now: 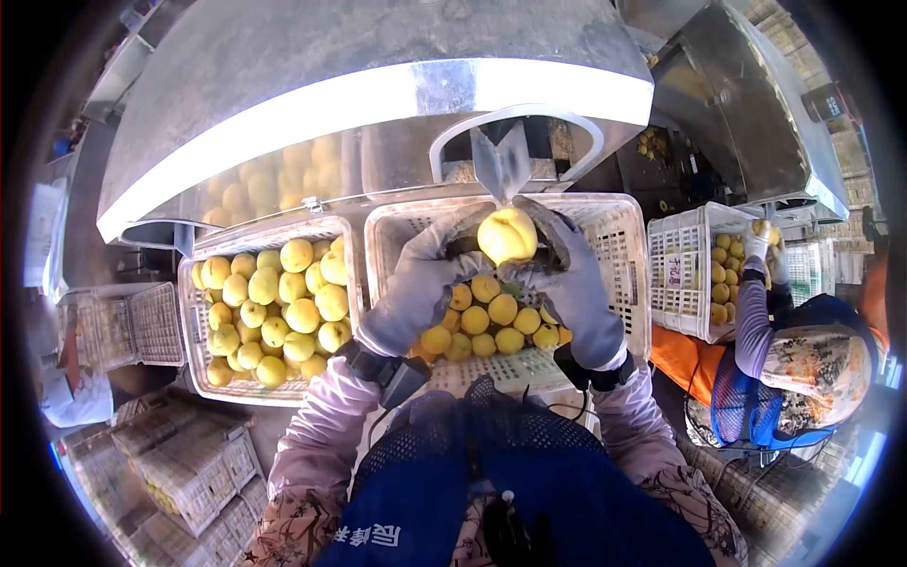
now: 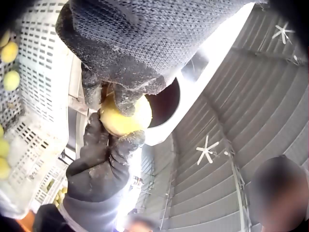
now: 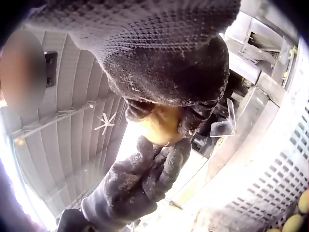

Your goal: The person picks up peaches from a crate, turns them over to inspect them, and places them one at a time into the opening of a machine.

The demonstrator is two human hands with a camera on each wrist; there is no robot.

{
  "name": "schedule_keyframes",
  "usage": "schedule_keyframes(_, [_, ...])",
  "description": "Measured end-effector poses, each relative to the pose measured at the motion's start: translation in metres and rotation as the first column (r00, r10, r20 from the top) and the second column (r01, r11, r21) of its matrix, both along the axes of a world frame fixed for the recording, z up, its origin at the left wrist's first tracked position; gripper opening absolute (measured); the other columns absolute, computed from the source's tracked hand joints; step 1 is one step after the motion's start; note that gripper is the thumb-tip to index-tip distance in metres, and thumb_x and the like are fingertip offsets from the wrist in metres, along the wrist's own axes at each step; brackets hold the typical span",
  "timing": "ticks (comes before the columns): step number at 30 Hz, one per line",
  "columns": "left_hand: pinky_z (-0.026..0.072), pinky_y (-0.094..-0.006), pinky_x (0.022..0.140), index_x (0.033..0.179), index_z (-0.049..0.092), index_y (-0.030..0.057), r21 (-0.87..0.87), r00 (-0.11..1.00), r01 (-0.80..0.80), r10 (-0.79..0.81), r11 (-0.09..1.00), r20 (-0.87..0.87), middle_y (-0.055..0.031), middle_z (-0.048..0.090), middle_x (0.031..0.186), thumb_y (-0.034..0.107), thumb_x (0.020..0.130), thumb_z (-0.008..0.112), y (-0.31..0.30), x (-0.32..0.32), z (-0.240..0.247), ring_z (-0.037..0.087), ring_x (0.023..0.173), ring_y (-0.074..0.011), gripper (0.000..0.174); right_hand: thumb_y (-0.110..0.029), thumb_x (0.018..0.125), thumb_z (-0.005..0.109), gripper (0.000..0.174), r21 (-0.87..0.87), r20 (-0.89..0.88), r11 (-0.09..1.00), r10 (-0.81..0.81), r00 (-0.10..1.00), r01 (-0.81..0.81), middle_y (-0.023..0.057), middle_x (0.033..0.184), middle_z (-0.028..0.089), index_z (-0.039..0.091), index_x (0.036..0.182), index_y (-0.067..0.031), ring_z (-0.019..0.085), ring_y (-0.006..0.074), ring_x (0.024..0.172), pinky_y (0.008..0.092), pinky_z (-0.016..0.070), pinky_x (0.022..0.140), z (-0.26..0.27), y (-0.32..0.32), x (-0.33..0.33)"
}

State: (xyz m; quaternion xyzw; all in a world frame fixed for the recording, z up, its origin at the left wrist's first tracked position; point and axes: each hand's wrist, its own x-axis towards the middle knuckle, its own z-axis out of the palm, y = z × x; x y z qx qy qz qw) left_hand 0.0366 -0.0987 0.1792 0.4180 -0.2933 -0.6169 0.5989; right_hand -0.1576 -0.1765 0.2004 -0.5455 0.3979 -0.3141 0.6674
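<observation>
A yellow peach (image 1: 507, 236) sits between my two gloved hands, above the middle crate. My left hand (image 1: 416, 279) grips it from the left with curled fingers. On the opposite side my right hand (image 1: 574, 283) holds it with thumb and fingers. Both gloves are grey knit with dark, worn coating on palms and fingers. Just behind the peach stands an upright V-shaped metal blade (image 1: 501, 163), its lower end overlapping the top of the fruit in the head view. In the left wrist view the peach (image 2: 126, 117) shows between the fingertips of both hands.
Below my hands, a white crate (image 1: 619, 246) has several peaches in it. Another crate (image 1: 196, 354) full of peaches stands to the left. A metal machine (image 1: 378, 94) spans the front. At right, another person (image 1: 803, 369) works over a crate of peaches (image 1: 675, 274).
</observation>
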Motion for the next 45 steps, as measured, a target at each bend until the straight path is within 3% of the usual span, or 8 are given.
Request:
schedule_keyframes(2, [0.0516,-0.0274,0.103,0.145,0.056,0.0038,-0.019,0.964,-0.043,0.046,0.999,0.26,-0.0054,0.068,0.131,-0.007,0.091,0.072,-0.005,-0.003,-0.002,0.062,0.119,-0.013,0.058,-0.015,0.078,0.09,0.078,-0.503,-0.313,0.845,0.017,0.949,-0.182,0.0152,0.138,0.061,0.054,0.146,-0.0034,0.063,0.0271,0.121,0.0361,0.0546,0.097,0.009,-0.005,0.002])
schedule_keyframes(21, [0.0475,-0.0324,0.108,0.147,0.05,-0.0018,0.394,0.981,-0.079,0.001,0.916,0.196,-0.0174,0.06,0.137,0.011,0.094,0.075,0.008,0.009,-0.123,0.058,0.126,-0.0237,0.061,-0.023,0.09,0.08,0.059,-0.472,-0.408,0.863,-0.398,0.822,0.184,0.0194,0.118,0.071,0.056,0.138,0.0018,0.068,0.0322,0.109,0.0406,0.0529,0.095,-0.001,-0.082,0.082])
schedule_keyframes(27, [0.0344,-0.0426,0.121,0.163,0.029,0.0176,0.537,0.36,-0.005,-0.5,0.843,0.788,-0.0274,0.025,0.166,0.056,0.085,0.075,-0.049,-0.01,-0.201,0.04,0.146,-0.0427,0.099,-0.017,0.091,0.077,0.069,0.09,-0.064,0.995,-0.042,0.997,0.048,0.0237,0.148,0.053,0.046,0.151,0.0007,0.058,0.0336,0.132,0.0392,0.05,0.107,-0.095,-0.028,-0.056])
schedule_keyframes(29, [0.0439,-0.0437,0.112,0.164,0.028,0.0255,0.407,-0.158,-0.033,-0.406,0.913,0.9,-0.0265,0.033,0.161,0.065,0.087,0.067,-0.053,-0.031,-0.238,0.052,0.133,-0.0419,0.095,-0.021,0.091,0.077,0.068,0.051,-0.747,0.999,0.038,0.664,0.0,0.0259,0.148,0.052,0.049,0.15,-0.0017,0.051,0.0384,0.138,0.0433,0.0448,0.113,-0.136,-0.035,-0.068])
schedule_keyframes(34, [0.0528,-0.0445,0.09,0.157,0.037,0.0241,0.338,-0.329,0.076,-0.296,0.938,0.897,-0.0199,0.049,0.146,0.054,0.088,0.071,-0.065,-0.044,-0.293,0.065,0.102,-0.0346,0.082,-0.024,0.091,0.077,0.062,-0.298,-0.756,0.922,-0.069,0.65,-0.248,0.0253,0.142,0.056,0.054,0.144,-0.0025,0.05,0.0406,0.136,0.0472,0.0419,0.113,-0.317,-0.066,-0.039])
schedule_keyframes(39, [0.0487,-0.0465,0.105,0.15,0.047,0.0148,0.441,-0.027,0.091,-0.441,0.893,0.897,-0.0162,0.056,0.139,0.046,0.09,0.076,-0.083,-0.036,-0.276,0.057,0.126,-0.0346,0.073,-0.032,0.093,0.075,0.049,-0.575,-0.582,0.791,-0.217,0.784,-0.208,0.0183,0.123,0.066,0.062,0.131,-0.0036,0.064,0.0317,0.113,0.0426,0.0519,0.097,-0.338,-0.077,-0.029])
schedule_keyframes(41, [0.0532,-0.0411,0.099,0.149,0.048,0.0146,0.448,0.498,0.087,-0.428,0.89,0.754,-0.015,0.062,0.13,0.03,0.089,0.078,-0.073,-0.031,-0.289,0.063,0.119,-0.0301,0.068,-0.041,0.097,0.071,0.042,0.518,0.079,0.853,0.021,0.997,-0.059,0.0088,0.104,0.07,0.065,0.122,-0.008,0.068,0.0187,0.085,0.0312,0.0542,0.076,-0.28,-0.08,-0.042])
schedule_keyframes(45, [0.0594,-0.032,0.094,0.14,0.054,0.0095,0.44,0.997,0.072,-0.071,0.895,-0.018,-0.0102,0.07,0.116,-0.001,0.086,0.079,-0.05,-0.04,-0.22,0.069,0.108,-0.0202,0.06,-0.042,0.108,0.056,0.046,0.697,0.299,0.646,0.132,0.945,-0.311,0.0043,0.108,0.07,0.062,0.132,-0.0037,0.067,0.0129,0.087,0.0251,0.0534,0.078,-0.22,-0.072,-0.09])
